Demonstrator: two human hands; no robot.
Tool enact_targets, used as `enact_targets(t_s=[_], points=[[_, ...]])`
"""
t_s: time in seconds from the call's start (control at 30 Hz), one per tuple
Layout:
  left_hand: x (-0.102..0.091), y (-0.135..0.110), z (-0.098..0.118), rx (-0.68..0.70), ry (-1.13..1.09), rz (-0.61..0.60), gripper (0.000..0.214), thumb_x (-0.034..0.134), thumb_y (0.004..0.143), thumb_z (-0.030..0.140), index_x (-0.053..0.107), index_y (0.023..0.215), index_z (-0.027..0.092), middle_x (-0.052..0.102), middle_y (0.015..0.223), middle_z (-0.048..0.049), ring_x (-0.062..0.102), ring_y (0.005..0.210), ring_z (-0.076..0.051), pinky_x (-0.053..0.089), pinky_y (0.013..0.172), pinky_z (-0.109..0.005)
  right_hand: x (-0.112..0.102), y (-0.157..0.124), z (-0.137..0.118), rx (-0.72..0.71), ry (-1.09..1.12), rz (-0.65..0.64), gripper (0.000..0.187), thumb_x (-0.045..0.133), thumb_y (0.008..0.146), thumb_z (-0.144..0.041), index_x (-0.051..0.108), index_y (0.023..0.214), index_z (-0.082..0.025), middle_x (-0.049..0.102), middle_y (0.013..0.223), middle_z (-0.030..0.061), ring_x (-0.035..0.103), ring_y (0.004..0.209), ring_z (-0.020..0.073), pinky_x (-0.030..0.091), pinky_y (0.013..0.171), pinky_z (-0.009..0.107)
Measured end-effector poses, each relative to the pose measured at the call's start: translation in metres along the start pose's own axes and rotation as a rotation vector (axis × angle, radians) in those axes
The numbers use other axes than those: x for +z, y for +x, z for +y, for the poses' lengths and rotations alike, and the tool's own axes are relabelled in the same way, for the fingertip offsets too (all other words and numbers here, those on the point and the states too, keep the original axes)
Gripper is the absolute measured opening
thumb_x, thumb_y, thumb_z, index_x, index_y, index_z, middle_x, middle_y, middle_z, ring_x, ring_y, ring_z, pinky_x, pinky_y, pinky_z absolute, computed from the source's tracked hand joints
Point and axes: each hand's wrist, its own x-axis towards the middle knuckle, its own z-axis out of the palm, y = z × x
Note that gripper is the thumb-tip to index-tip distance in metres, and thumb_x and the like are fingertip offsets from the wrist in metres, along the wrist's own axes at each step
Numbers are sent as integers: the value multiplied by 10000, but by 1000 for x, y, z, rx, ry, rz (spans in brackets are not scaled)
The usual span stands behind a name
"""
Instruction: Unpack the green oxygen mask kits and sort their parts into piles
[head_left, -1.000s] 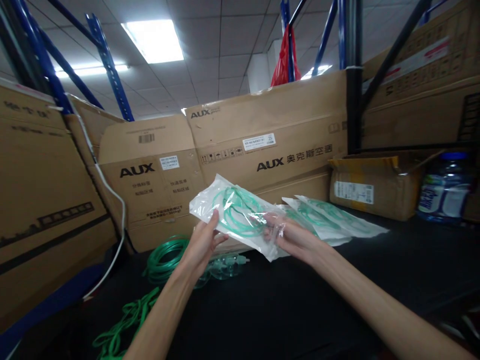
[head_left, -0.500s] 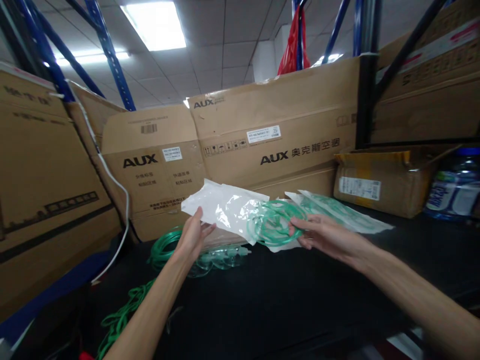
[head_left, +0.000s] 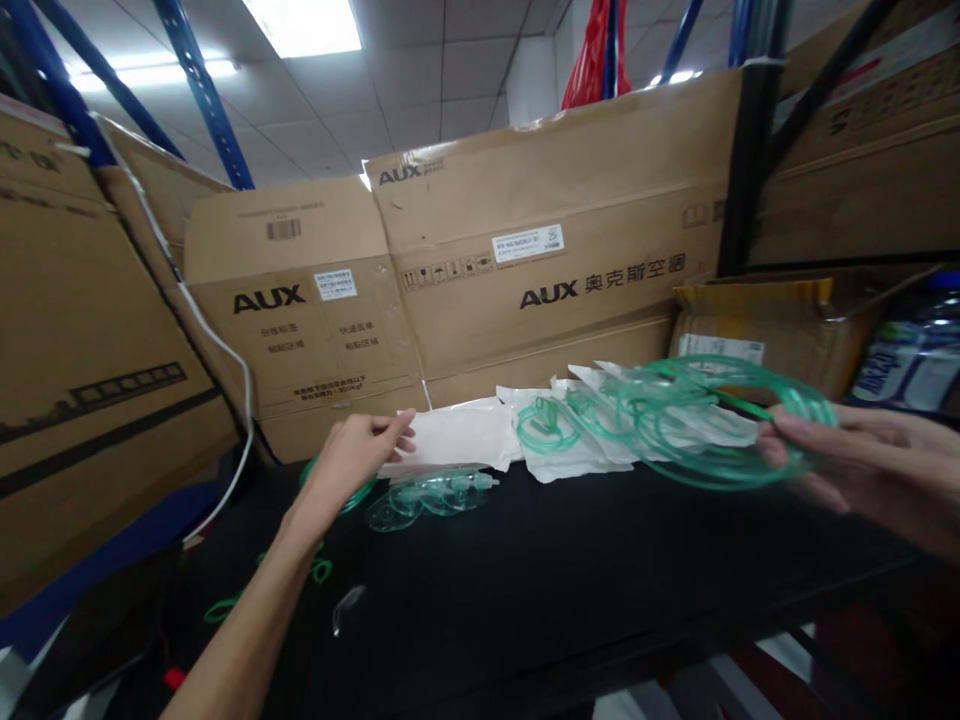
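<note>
Our right fingers [head_left: 806, 432] grasp the tubing coil [head_left: 720, 481], long axis leftward; the white pouch [head_left: 461, 436] adjoins our left fingers [head_left: 394, 425], hold indeterminable.

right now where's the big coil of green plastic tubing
At the head view's right, the green coil is in the right hand, in front of the small brown cardboard box.

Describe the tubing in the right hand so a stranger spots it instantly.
Face the long AUX carton, then go right to the small open box. In front of it, the right hand holds green tubing. Unlike the coils lying with the white packets, this is held in wide, loose loops.
</note>
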Motion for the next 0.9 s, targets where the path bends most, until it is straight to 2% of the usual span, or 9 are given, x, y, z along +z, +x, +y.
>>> enact_targets(t_s=[0.07,0.13,0.23,0.3,0.4,0.5,0.67,0.8,0.9], points=[[10,12,5,96,160,11,515,519,927,614,745,1129,199,728,1236,-137,606,1237,-360,391,1101,-459,21,-4,-1,25,38,-130,421,693,819,-623,750,726,-217,593,687,47,485,556,116,437,512,249],[25,30,7,168,297,-24,454,564,958,489,647,1298,199,590,1435,-137,472,1380,-337,304,1166,-505,46,-6,2,63,124,-269,378,723,831,-551,738,757,-181,601,714,39,488,551,100,445,520,239],[47,62,7,213,465,-150,457,638,950,376,566,1360,188,505,1489,-129,490,1346,-320,368,1116,-586,81,-5,16,142,323,-509,326,736,864,-435,695,781,-122,626,744,40,491,518,70,414,466,201],[58,79,4,209,559,-228,430,638,954,364,570,1344,195,524,1454,-120,538,1285,-308,437,1064,-569,101,-2,30,183,439,-629,299,733,879,-390,667,814,-106,637,736,38,510,501,63,412,450,185],[70,94,0,159,682,-287,420,619,965,374,566,1339,189,553,1407,-122,580,1222,-294,487,1013,-540,124,1,50,239,502,-743,309,725,889,-376,637,812,-90,659,738,53,547,485,62,428,452,176],[81,102,-1,94,770,-309,415,620,966,371,567,1329,179,578,1365,-120,608,1173,-282,518,973,-518,135,3,57,270,452,-738,329,726,882,-400,635,829,-88,672,748,57,574,490,65,445,466,171],[98,110,8,43,844,-335,382,621,967,366,587,1294,171,614,1302,-113,639,1107,-262,548,926,-486,135,7,49,238,201,-651,461,753,807,-529,645,973,-112,660,726,21,574,450,85,452,427,189],[107,110,21,190,827,-343,414,619,966,362,562,1335,182,572,1371,-120,605,1176,-284,518,973,-519,130,8,47,192,-89,-541,560,696,832,-569,640,1166,-122,600,578,-22,559,454,121,430,420,203],[114,109,30,341,782,-392,425,619,967,344,548,1360,195,536,1423,-121,575,1225,-296,493,1007,-538,127,6,48,118,-329,-385,543,705,846,-485,654,1257,-135,559,537,-38,530,469,121,392,450,212]])
